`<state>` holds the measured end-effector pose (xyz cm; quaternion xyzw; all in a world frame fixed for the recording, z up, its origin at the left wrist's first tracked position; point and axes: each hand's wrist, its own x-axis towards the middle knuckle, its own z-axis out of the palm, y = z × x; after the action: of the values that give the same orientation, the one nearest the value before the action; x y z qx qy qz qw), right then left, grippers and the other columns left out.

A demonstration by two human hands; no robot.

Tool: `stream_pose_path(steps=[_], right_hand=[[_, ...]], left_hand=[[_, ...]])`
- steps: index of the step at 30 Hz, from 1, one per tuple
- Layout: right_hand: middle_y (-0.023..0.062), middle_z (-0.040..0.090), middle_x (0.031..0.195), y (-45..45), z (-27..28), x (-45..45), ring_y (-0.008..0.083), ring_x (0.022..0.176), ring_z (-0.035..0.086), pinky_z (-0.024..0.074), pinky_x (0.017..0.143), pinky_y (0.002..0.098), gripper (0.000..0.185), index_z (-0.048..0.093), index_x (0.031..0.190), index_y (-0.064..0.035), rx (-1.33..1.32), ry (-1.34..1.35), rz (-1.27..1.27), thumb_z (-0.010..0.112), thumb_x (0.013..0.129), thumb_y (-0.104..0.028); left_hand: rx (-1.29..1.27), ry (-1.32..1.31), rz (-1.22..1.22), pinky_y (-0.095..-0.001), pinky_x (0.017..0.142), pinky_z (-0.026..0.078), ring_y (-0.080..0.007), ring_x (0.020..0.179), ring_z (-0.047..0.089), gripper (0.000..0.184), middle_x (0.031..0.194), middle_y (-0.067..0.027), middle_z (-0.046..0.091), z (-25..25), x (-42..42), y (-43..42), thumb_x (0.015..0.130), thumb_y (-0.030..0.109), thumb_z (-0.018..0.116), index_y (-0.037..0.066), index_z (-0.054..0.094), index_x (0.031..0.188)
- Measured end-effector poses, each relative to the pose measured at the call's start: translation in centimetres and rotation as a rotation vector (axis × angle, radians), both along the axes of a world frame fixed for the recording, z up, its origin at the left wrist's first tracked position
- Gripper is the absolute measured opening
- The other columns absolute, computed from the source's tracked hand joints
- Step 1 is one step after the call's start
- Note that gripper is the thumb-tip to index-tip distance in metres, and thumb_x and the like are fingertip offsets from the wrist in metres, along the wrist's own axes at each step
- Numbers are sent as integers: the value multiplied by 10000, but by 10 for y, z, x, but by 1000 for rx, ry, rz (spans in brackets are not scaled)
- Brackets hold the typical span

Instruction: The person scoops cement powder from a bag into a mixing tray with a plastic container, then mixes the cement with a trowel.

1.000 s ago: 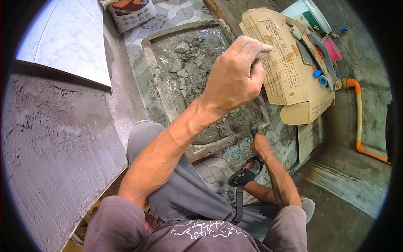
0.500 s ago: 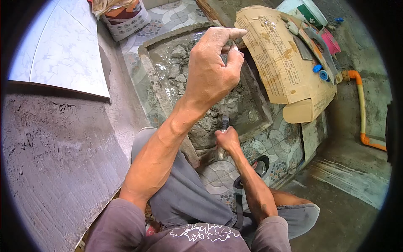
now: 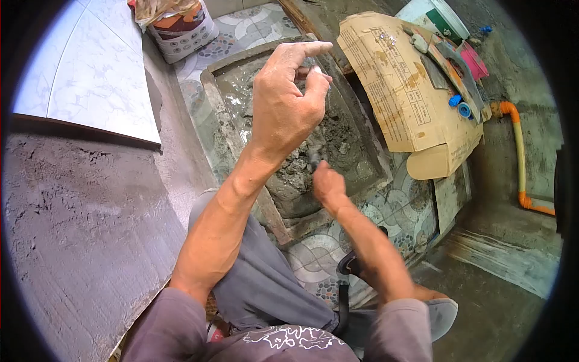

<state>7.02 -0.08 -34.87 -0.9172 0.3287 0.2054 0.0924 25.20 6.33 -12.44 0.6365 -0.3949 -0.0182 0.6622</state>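
My left hand (image 3: 289, 102) is raised above the mortar tray (image 3: 282, 232), its index finger stretched out, thumb apart and the other fingers curled; it holds nothing visible. Below and to the right, my right hand (image 3: 329, 184) is closed around the handle of a trowel (image 3: 315, 159). The trowel's blade end lies among wet grey mortar (image 3: 347, 139) and is hard to make out. Lumpy, crumbly mortar fills the middle of the tray, with wetter, shiny mortar at the far left. My left hand and forearm hide part of it.
Right of the tray lies flattened cardboard (image 3: 392, 90) with blue fittings (image 3: 464, 109) on it. A bucket (image 3: 434, 18) and a printed bag (image 3: 181, 33) stand farther back. White tile (image 3: 96, 78) and a mortar-coated surface (image 3: 84, 229) lie left; an orange-jointed pipe (image 3: 517, 157) runs right.
My right hand has pushed forward over the tray with the trowel, and its handle end no longer shows. My left hand has shifted a little left. The mortar lumps look more broken up.
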Motion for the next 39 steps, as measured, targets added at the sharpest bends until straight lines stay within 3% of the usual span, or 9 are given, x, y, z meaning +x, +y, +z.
stream_pose_path(steps=[4, 7, 10, 13, 24, 30, 33, 37, 39], right_hand=[[236, 712, 963, -51, 115, -9, 313, 932, 719, 576, 762, 383, 431, 571, 1150, 76, 64, 280, 184, 667, 811, -172], [255, 671, 765, -61, 148, -9, 358, 695, 702, 542, 693, 436, 398, 556, 1000, 73, 348, 103, -105, 646, 871, -293], [233, 649, 703, -31, 139, 4, 363, 666, 687, 531, 651, 449, 483, 546, 1002, 75, 605, -34, -404, 587, 943, -403], [203, 660, 688, -26, 26, -10, 355, 625, 680, 534, 579, 450, 452, 534, 967, 23, 113, -309, -56, 518, 988, -428], [216, 695, 784, -49, -15, 27, 376, 714, 698, 559, 633, 469, 486, 543, 1041, 18, 241, -141, -120, 569, 950, -459], [305, 676, 937, -74, 56, -5, 424, 919, 677, 528, 805, 499, 564, 546, 1130, 57, 83, 152, 84, 543, 951, -478], [292, 683, 879, -65, 19, -3, 419, 761, 696, 548, 687, 504, 521, 563, 1021, 44, 24, -63, 68, 570, 942, -471], [272, 662, 840, -22, 70, 22, 385, 710, 672, 539, 736, 493, 639, 582, 913, 108, 939, -58, -776, 520, 960, -527], [245, 633, 762, -8, 80, 4, 354, 677, 653, 542, 711, 480, 627, 571, 904, 101, 920, 14, -712, 515, 969, -521]], left_hand=[[-52, -43, 8, -226, 628, 504, -135, 856, 710, 307, 1060, -87, 659, -2, 4, -3, 902, -17, 515, 8, 652, 1176], [-7, 16, 34, -216, 624, 496, -134, 863, 711, 304, 1068, -85, 660, 0, 6, 1, 900, -17, 515, 3, 655, 1168], [-18, 31, 10, -208, 626, 494, -135, 870, 711, 309, 1069, -88, 660, 1, 7, 1, 897, -20, 513, 3, 653, 1172], [-30, 28, 35, -205, 625, 495, -137, 878, 712, 300, 1052, -80, 658, -3, 9, 1, 902, -17, 512, 5, 655, 1165], [-22, -370, -272, -376, 717, 526, -266, 806, 633, 405, 1103, -151, 586, -5, -90, -6, 751, 41, 631, 7, 596, 1153], [-66, -357, -502, -369, 798, 519, -271, 892, 638, 347, 1165, -185, 614, -11, -139, 6, 824, 83, 603, -22, 619, 1154], [-59, -372, -531, -371, 820, 510, -271, 885, 634, 350, 1172, -191, 609, -14, -149, 11, 827, 101, 602, -30, 617, 1151], [-107, -362, -549, -373, 803, 502, -265, 866, 624, 361, 1166, -176, 600, -6, -156, 15, 813, 107, 609, -28, 612, 1148], [-121, -347, -556, -375, 795, 498, -263, 855, 618, 363, 1160, -168, 596, -5, -158, 17, 807, 109, 610, -25, 610, 1144]])
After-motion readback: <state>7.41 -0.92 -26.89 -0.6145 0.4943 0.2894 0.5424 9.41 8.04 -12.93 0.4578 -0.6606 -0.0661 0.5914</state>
